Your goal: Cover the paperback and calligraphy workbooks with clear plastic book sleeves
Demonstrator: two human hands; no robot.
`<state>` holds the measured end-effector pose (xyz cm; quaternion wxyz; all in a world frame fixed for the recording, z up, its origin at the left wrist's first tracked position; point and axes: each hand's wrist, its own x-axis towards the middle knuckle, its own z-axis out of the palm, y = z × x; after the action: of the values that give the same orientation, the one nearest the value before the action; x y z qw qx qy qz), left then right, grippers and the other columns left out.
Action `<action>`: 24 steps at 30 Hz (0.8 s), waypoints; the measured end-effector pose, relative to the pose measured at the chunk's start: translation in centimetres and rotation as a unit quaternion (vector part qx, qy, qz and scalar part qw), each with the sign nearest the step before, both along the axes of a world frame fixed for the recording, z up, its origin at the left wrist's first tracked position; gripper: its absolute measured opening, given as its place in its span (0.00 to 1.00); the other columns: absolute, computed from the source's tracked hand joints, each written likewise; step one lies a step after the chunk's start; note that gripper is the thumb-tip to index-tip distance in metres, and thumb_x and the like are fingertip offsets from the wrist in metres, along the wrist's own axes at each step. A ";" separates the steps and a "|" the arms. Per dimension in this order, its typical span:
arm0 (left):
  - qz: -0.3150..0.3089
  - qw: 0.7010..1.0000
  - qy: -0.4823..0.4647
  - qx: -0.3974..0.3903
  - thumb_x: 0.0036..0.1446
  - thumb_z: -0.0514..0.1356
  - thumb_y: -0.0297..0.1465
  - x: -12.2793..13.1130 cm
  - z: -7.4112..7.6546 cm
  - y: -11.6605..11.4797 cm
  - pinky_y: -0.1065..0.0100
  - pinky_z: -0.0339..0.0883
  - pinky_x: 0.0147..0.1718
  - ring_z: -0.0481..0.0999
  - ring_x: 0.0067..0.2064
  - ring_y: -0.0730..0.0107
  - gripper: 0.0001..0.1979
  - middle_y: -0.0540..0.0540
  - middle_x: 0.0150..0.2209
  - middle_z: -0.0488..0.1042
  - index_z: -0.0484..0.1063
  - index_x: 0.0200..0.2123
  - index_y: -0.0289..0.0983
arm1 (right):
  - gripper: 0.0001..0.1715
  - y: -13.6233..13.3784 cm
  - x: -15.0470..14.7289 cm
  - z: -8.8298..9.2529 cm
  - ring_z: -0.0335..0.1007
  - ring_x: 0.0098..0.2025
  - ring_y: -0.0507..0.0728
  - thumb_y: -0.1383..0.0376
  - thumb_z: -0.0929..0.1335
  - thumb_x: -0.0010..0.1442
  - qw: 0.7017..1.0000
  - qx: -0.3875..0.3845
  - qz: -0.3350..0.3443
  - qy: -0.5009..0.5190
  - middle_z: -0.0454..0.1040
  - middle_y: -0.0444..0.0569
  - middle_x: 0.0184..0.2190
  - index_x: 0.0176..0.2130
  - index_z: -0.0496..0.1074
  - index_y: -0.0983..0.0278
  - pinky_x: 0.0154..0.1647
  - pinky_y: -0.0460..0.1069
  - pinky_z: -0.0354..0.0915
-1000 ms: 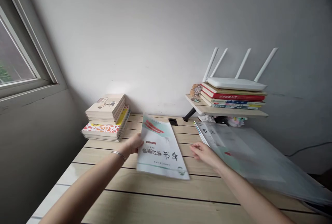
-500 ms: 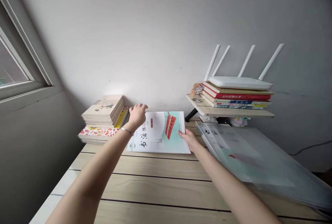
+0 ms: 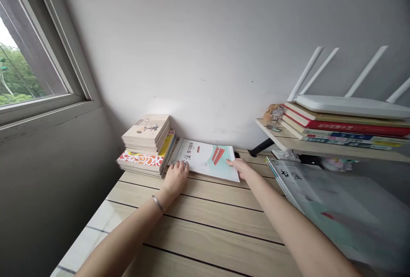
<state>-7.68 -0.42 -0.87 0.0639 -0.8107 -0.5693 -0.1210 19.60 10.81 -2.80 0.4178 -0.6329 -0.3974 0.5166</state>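
A thin white and teal workbook [image 3: 206, 158] with red marks lies flat on the wooden desk [image 3: 211, 225], close to the back wall and beside a stack of books [image 3: 145, 144]. My left hand [image 3: 176, 177] rests on the workbook's near left corner, fingers stretched out on the cover. My right hand [image 3: 241, 167] lies with flat fingers on its near right corner. A thin bracelet [image 3: 158, 203] circles my left wrist.
A small shelf [image 3: 323, 146] at the right holds several books [image 3: 339, 125] with a white router [image 3: 349, 105] on top. A clear folder [image 3: 336, 200] with booklets lies on the desk's right side. A window [image 3: 28, 67] is at the left.
The workbook went from held up in the air to lying flat by the book stack. Both hands came down onto its near corners, and the view shifted left.
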 end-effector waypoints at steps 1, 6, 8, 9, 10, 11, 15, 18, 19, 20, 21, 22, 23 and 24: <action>-0.008 1.000 0.002 -0.002 0.60 0.45 0.21 0.0 0.1 0.3 0.51 0.57 0.51 0.66 0.53 0.52 0.20 0.30 0.51 0.67 0.64 0.54 0.32 | 0.17 0.3 0.3 0.1 0.74 0.27 0.58 0.63 0.74 0.50 1.000 -0.002 0.006 -0.013 0.77 0.52 0.24 0.38 0.73 0.72 0.30 0.52 0.70; -0.024 0.999 0.016 -0.020 0.61 0.45 0.23 -0.2 0.4 1.4 0.52 0.56 0.51 0.70 0.47 0.54 0.17 0.30 0.43 0.71 0.68 0.49 0.30 | 0.17 1.8 1.3 0.3 0.71 0.40 0.55 0.60 0.66 0.61 0.995 0.016 0.022 -0.094 0.72 0.51 0.43 0.47 0.68 0.67 0.40 0.54 0.70; -0.013 0.999 0.021 -0.030 0.61 0.45 0.22 -0.2 0.3 1.5 0.53 0.61 0.45 0.71 0.45 0.52 0.16 0.29 0.41 0.71 0.69 0.45 0.28 | 0.19 2.2 0.8 0.1 0.69 0.44 0.56 0.59 0.65 0.62 0.991 0.038 0.030 -0.124 0.69 0.51 0.48 0.50 0.66 0.65 0.43 0.56 0.69; -0.007 0.999 0.023 -0.035 0.60 0.45 0.22 -0.3 0.2 1.6 0.54 0.63 0.42 0.72 0.44 0.51 0.16 0.28 0.40 0.71 0.70 0.43 0.27 | 0.19 2.3 0.5 0.0 0.69 0.45 0.57 0.59 0.65 0.62 0.988 0.052 0.031 -0.140 0.69 0.52 0.49 0.51 0.66 0.65 0.43 0.56 0.68; 0.000 0.999 0.026 -0.038 0.60 0.44 0.21 -0.2 0.2 1.6 0.54 0.64 0.40 0.72 0.43 0.51 0.16 0.27 0.40 0.71 0.70 0.42 0.27 | 0.19 2.4 0.2 -0.2 0.69 0.45 0.57 0.60 0.65 0.62 0.985 0.066 0.030 -0.158 0.69 0.52 0.48 0.50 0.66 0.65 0.43 0.56 0.68; 0.005 0.999 0.028 -0.040 0.60 0.44 0.21 -0.2 0.2 1.6 0.55 0.65 0.38 0.72 0.43 0.51 0.16 0.27 0.40 0.71 0.70 0.41 0.27 | 0.18 2.4 0.0 -0.3 0.70 0.44 0.57 0.61 0.65 0.61 0.981 0.082 0.027 -0.176 0.70 0.52 0.46 0.49 0.67 0.66 0.43 0.55 0.68; 0.005 0.998 0.045 -0.043 0.59 0.45 0.21 0.1 0.5 1.8 0.55 0.65 0.41 0.72 0.43 0.54 0.15 0.30 0.40 0.71 0.71 0.39 0.29 | 0.16 1.5 0.0 0.2 0.70 0.43 0.59 0.68 0.66 0.57 0.953 0.154 0.005 -0.259 0.74 0.54 0.40 0.46 0.71 0.67 0.45 0.53 0.65; -0.016 0.997 0.062 -0.045 0.59 0.45 0.21 0.3 0.8 2.0 0.56 0.65 0.41 0.71 0.43 0.55 0.14 0.31 0.41 0.71 0.70 0.40 0.30 | 0.17 -0.7 -0.2 1.1 0.64 0.51 0.62 0.68 0.67 0.54 0.921 0.229 0.003 -0.314 0.71 0.55 0.48 0.45 0.74 0.64 0.52 0.55 0.58; -0.025 0.996 0.066 -0.046 0.60 0.45 0.22 0.3 0.8 2.1 0.56 0.66 0.40 0.71 0.43 0.55 0.14 0.31 0.41 0.71 0.70 0.41 0.30 | 0.15 -1.8 -0.6 1.4 0.62 0.53 0.62 0.68 0.68 0.53 0.908 0.256 0.019 -0.331 0.70 0.54 0.49 0.43 0.75 0.62 0.53 0.55 0.56; -0.034 0.996 0.070 -0.046 0.60 0.45 0.22 0.3 0.8 2.2 0.56 0.66 0.39 0.71 0.43 0.54 0.15 0.31 0.41 0.71 0.70 0.41 0.30 | 0.12 -3.0 -1.1 1.5 0.61 0.53 0.62 0.66 0.68 0.53 0.893 0.283 0.044 -0.348 0.71 0.52 0.49 0.40 0.76 0.60 0.54 0.55 0.54; -0.042 0.995 0.073 -0.047 0.60 0.45 0.22 0.3 0.7 2.3 0.56 0.67 0.39 0.72 0.43 0.54 0.15 0.31 0.41 0.71 0.70 0.42 0.29 | 0.10 -4.2 -1.8 1.5 0.62 0.52 0.61 0.65 0.69 0.53 0.874 0.310 0.079 -0.366 0.72 0.50 0.48 0.38 0.77 0.58 0.54 0.55 0.53; -0.049 0.995 0.077 -0.047 0.60 0.45 0.22 0.3 0.7 2.4 0.56 0.67 0.38 0.72 0.43 0.54 0.15 0.31 0.40 0.70 0.70 0.41 0.29 | 0.09 -5.4 -2.5 1.4 0.63 0.51 0.61 0.64 0.69 0.55 0.830 0.354 0.131 -0.410 0.73 0.49 0.47 0.37 0.77 0.58 0.52 0.55 0.53; -0.055 0.994 0.081 -0.048 0.60 0.45 0.22 0.2 0.6 2.4 0.55 0.68 0.38 0.72 0.42 0.53 0.15 0.30 0.40 0.70 0.70 0.41 0.28 | 0.09 -6.5 -3.3 1.3 0.63 0.51 0.61 0.63 0.69 0.56 0.786 0.390 0.167 -0.450 0.73 0.49 0.47 0.38 0.77 0.57 0.51 0.55 0.52; -0.060 0.993 0.084 -0.049 0.60 0.45 0.22 0.2 0.6 2.5 0.56 0.68 0.37 0.72 0.42 0.54 0.14 0.30 0.39 0.71 0.70 0.40 0.28 | 0.10 -7.3 -4.0 1.1 0.64 0.50 0.60 0.63 0.68 0.57 0.748 0.414 0.189 -0.484 0.74 0.49 0.46 0.39 0.77 0.57 0.51 0.55 0.52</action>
<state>-7.47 2.05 -0.27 0.0645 -0.8527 -0.5177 -0.0277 15.55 3.50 -1.74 0.2843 -0.4752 -0.8327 -0.0053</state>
